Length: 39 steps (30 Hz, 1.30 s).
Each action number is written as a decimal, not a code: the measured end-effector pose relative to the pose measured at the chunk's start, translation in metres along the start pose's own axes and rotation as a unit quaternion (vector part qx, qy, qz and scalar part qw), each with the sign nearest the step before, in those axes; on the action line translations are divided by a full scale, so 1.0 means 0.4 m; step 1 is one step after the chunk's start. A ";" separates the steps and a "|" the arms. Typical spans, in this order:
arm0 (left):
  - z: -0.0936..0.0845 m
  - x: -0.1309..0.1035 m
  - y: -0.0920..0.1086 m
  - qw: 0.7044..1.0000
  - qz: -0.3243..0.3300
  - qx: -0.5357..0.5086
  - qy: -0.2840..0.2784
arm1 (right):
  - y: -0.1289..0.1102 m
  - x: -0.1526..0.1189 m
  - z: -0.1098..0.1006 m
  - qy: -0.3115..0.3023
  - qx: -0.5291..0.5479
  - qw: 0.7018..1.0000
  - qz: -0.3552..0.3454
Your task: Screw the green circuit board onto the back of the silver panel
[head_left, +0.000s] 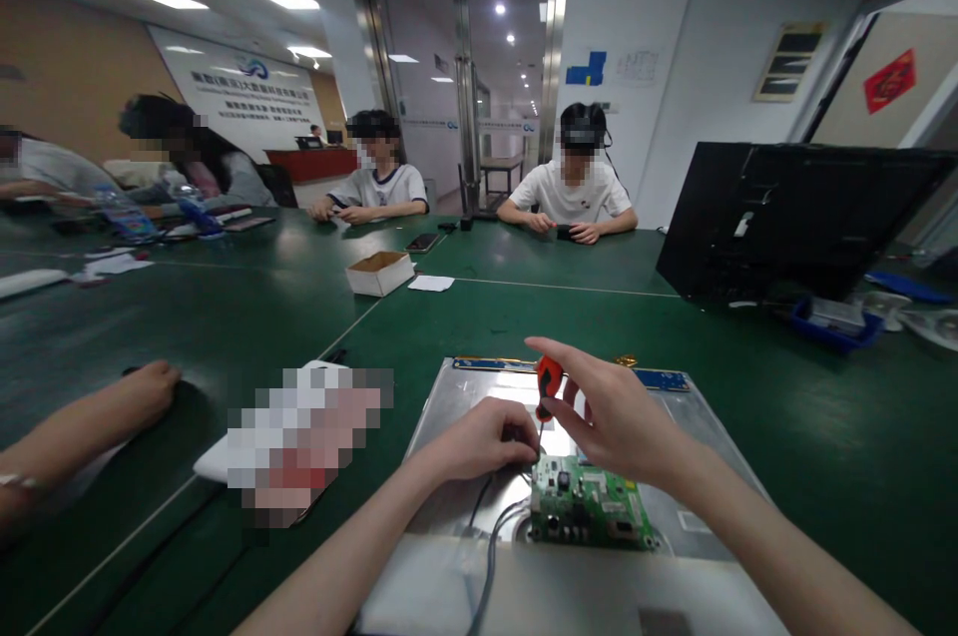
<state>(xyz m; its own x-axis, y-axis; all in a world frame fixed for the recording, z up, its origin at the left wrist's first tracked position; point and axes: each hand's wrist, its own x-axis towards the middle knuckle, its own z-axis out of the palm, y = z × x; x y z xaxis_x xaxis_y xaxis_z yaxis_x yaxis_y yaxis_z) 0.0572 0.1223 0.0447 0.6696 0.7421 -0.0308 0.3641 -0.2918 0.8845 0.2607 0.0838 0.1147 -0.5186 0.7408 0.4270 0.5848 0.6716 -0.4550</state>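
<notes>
- Gripping a red-and-black screwdriver [549, 376], nearly upright: the right hand [610, 406].
- Curled at the thin shaft [541, 430]: the left hand [486, 434]—its grasp I cannot tell.
- Lying just below both hands: a rectangular green circuit board [595, 504]—studded with components, on a smooth silvery metal panel [456, 393].

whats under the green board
The silver panel lies under the board and shows around it. Grey cables curve away from its left side. Whatever sits directly beneath is covered by the board itself.
</notes>
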 end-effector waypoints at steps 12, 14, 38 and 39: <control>-0.007 -0.001 0.001 0.999 0.022 0.026 0.000 | 0.002 0.004 0.000 0.017 -0.066 0.998 -0.018; -0.008 -0.001 0.001 0.999 0.026 0.027 -0.003 | 0.003 0.004 0.000 0.019 -0.073 0.997 -0.021; -0.005 -0.003 0.012 0.999 0.026 0.018 -0.004 | 0.000 0.004 -0.013 0.014 -0.027 1.000 0.005; -0.005 -0.003 0.013 0.999 0.026 0.022 -0.004 | 0.002 0.004 -0.011 0.018 -0.036 0.999 0.003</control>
<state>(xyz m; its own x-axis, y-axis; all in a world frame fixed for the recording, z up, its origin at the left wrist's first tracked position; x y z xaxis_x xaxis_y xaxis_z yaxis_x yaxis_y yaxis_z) 0.0569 0.1211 0.0502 0.6934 0.7205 0.0118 0.3563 -0.3571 0.8635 0.2630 0.0856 0.1184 -0.4926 0.7435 0.4524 0.6318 0.6630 -0.4016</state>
